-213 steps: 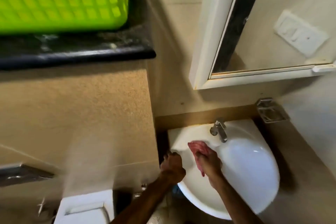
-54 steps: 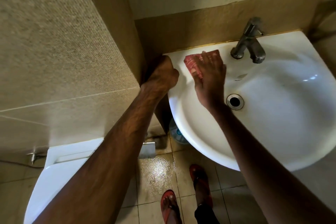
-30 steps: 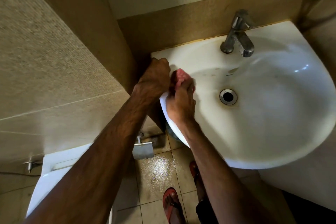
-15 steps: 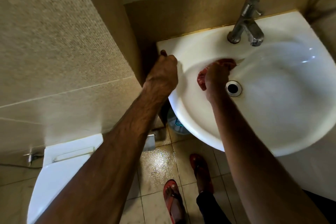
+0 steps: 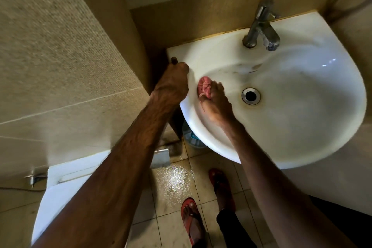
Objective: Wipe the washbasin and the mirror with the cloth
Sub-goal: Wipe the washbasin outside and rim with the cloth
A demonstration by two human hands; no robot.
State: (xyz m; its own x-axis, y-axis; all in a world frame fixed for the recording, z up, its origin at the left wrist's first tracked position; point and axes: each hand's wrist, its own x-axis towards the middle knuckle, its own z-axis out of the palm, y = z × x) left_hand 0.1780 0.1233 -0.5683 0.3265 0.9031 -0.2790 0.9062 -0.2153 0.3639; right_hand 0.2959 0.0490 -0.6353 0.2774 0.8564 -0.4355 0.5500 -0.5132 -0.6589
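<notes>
The white washbasin fills the right half of the view, with a steel drain at its middle. My right hand holds a bunched pink cloth against the inner left wall of the bowl, left of the drain. My left hand grips the basin's left rim, thumb hooked over the edge. The mirror is out of view.
A chrome tap stands at the back of the basin. A beige tiled wall rises close on the left. A white toilet cistern sits lower left. Below are wet floor tiles and feet in red sandals.
My right hand has drawn the cloth from beside the drain back to the bowl's left wall, near my left hand. The left hand keeps its grip on the rim.
</notes>
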